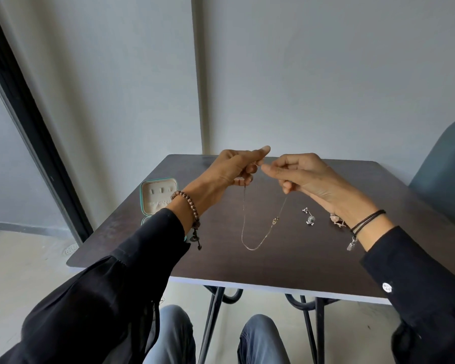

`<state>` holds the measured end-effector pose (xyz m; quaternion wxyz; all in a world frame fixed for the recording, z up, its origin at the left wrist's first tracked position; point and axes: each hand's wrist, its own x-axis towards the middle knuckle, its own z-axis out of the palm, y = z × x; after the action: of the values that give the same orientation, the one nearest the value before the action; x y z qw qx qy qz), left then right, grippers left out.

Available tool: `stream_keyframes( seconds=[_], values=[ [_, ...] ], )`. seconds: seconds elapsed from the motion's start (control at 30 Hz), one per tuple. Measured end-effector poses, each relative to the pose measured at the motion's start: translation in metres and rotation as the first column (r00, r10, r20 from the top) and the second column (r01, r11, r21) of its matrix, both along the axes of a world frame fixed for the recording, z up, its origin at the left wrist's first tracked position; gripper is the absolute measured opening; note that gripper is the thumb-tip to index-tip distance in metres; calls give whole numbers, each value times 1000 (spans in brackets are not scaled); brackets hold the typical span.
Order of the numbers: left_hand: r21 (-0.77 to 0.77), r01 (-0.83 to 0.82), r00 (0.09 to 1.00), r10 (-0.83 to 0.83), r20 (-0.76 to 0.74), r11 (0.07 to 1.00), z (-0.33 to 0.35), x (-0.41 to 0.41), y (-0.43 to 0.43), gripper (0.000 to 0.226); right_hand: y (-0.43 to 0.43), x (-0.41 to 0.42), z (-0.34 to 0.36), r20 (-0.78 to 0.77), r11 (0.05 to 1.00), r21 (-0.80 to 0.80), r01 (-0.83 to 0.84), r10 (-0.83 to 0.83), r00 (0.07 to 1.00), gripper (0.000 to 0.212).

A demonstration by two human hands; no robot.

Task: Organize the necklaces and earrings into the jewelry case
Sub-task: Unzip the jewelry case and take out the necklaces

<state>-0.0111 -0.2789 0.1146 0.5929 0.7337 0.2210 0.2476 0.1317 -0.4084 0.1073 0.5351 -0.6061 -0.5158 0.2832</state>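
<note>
From the head camera, both hands are raised over the dark table [286, 264], close together. The left hand [235, 168] has its fingers curled and pinches one end of a thin necklace [243, 219] between thumb and fingers. The right hand [306, 174], just beside it, pinches the other end with its fingers also curled.

The chain hangs below the two hands in a long loop. Its lowest part reaches down to the tabletop, between the two forearms. A small gold pendant [274, 220] sits on the strand that drops from the right hand.

The jewelry case [159, 191] stands open on the table to the outer side of the left wrist, its lid upright and its lower half hidden behind the black sleeve [132, 258]. A silver earring [309, 217] lies on the table below the right hand, to the inner side of its wrist. Another piece [336, 219] lies right at that wrist, partly hidden by it. A beaded bracelet [188, 202] circles the left wrist, and dark cords [367, 221] circle the right.
</note>
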Motion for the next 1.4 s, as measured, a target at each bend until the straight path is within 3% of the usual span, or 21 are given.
stream_keyframes(
  seconds=[0.27, 0.4, 0.67, 0.9, 1.17, 1.4],
  values=[
    [-10, 69, 995, -70, -66, 998, -12, -7, 2, 39, -1, 11, 2, -304, 983, 144, 112, -63, 950, 18],
    [13, 160, 984, -159, -75, 987, -24, -14, 5, 22, -6, 17, 0, -386, 970, 170, 173, -96, 918, 17],
    [44, 143, 988, -146, 52, 989, -11, -6, -3, 15, -21, 23, -4, -294, 988, 125, 93, -53, 954, 14],
    [82, 185, 982, -188, 30, 979, 4, 10, -16, 21, -30, 22, 2, -137, 997, 76, 31, -21, 990, 35],
    [39, 270, 958, -273, 89, 962, 0, 13, -15, 16, -36, 27, 0, -231, 993, 113, -24, 50, 972, 17],
    [-17, 265, 956, -261, 136, 964, -6, 22, -4, 24, -23, 32, -9, -294, 993, 115, -8, 42, 955, 22]
  ],
)
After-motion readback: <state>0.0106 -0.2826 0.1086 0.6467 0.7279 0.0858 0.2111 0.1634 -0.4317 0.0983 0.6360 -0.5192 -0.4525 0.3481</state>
